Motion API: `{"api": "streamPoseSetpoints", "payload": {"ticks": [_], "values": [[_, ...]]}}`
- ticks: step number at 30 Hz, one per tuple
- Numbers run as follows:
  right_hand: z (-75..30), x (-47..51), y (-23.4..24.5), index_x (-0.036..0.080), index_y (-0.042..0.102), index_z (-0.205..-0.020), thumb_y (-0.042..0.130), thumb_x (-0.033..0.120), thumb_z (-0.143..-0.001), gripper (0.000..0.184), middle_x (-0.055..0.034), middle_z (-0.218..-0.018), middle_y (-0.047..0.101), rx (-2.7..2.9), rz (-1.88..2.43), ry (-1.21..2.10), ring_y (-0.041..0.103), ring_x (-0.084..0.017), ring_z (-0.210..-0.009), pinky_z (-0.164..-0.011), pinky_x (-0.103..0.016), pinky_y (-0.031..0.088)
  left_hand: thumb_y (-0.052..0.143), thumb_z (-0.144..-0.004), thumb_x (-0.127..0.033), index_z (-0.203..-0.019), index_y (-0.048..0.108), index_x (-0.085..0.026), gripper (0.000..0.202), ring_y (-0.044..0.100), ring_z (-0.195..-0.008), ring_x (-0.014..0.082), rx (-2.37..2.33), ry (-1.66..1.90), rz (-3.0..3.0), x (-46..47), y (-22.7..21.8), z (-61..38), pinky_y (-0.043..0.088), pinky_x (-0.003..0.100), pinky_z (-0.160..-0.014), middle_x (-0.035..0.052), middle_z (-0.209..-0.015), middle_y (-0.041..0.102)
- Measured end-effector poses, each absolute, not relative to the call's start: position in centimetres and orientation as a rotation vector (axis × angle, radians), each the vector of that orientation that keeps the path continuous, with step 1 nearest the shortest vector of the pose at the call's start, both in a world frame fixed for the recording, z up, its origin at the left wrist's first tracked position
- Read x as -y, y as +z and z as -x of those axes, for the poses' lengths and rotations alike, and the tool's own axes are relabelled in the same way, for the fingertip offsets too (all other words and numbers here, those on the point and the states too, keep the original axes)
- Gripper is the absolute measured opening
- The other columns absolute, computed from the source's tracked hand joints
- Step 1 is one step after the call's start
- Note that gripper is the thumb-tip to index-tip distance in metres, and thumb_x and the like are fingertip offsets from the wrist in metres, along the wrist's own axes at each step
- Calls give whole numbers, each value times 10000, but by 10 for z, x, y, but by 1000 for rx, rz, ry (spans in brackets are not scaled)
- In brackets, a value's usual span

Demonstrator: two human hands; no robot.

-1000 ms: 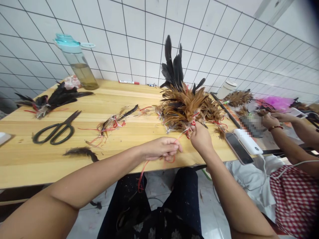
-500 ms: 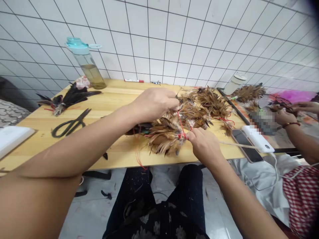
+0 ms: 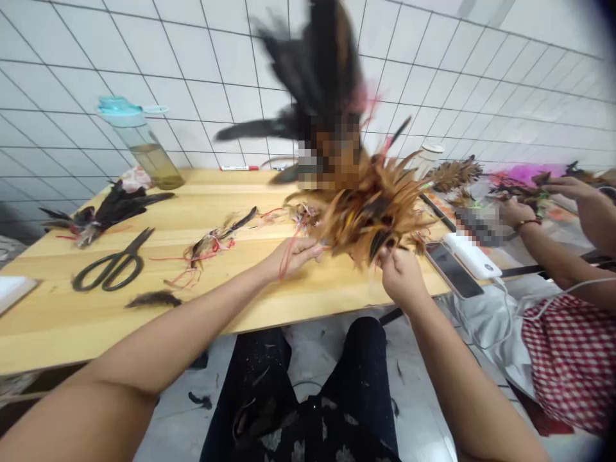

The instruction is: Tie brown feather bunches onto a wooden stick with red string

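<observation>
at centre, right hand (image 3: pixel 403 274) grips feather bundle (image 3: pixel 375 205); left hand (image 3: pixel 303 252) seemingly pinches, through blur, red string (image 3: pixel 287 251); hard pulling could snap it.

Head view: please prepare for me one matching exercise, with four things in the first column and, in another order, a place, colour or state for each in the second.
Column 1
1. Feather bundle
2. Scissors
3. Bottle
4. Phone

Column 2
A. Has a blue lid and yellowish liquid inside
B. Lies beside a white device with a cable
C. Gripped by the right hand
D. Black, lying on the left part of the table

Right pairs: 1-C, 2-D, 3-A, 4-B
</observation>
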State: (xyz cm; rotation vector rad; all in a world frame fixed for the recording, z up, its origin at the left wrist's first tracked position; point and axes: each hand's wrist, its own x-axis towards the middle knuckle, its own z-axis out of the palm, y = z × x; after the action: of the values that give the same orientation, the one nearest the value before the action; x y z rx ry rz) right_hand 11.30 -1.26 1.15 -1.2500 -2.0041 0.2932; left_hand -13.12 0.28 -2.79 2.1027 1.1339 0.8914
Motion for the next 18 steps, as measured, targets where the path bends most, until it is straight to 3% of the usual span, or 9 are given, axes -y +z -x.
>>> {"api": "streamPoseSetpoints", "payload": {"ticks": [4, 9, 14, 18], "values": [[-132, -15, -3, 222, 476, -751, 371, 344, -892, 214, -14, -657, 532, 1616, 1389, 448, 500, -166, -624, -614, -289, 410, 371, -946, -422, -743, 597, -141, 414, 572, -696, 116, -1243, 875, -2037, 23, -30, 139, 432, 220, -679, 6, -708, 620], [-139, -30, -12, 213, 492, -760, 343, 310, -905, 230, -15, -654, 538, 1532, 1489, 478, 491, -158, -605, -610, -280, 387, 378, -949, -242, -718, 562, -158, 307, 530, -642, 119, -1114, 982, -2483, 68, -16, 143, 389, 231, -619, 21, -660, 595], [-115, -21, -16, 178, 597, -879, 366, 233, -909, 239, -102, -805, 628, 1893, 1848, -20, 536, -210, -702, -620, -305, 306, 399, -919, -145, -690, 542, -171, 272, 409, -564, 133, -918, 1064, -2851, 90, 9, 129, 320, 282, -554, 24, -588, 531], [-98, -9, -25, 138, 612, -896, 352, 133, -900, 260, -130, -839, 624, 2297, 1693, -514, 536, -227, -760, -620, -328, 248, 461, -905, -174, -666, 564, -186, 261, 390, -549, 133, -735, 1085, -3180, 87, 47, 117, 289, 306, -532, 7, -568, 520]]}}
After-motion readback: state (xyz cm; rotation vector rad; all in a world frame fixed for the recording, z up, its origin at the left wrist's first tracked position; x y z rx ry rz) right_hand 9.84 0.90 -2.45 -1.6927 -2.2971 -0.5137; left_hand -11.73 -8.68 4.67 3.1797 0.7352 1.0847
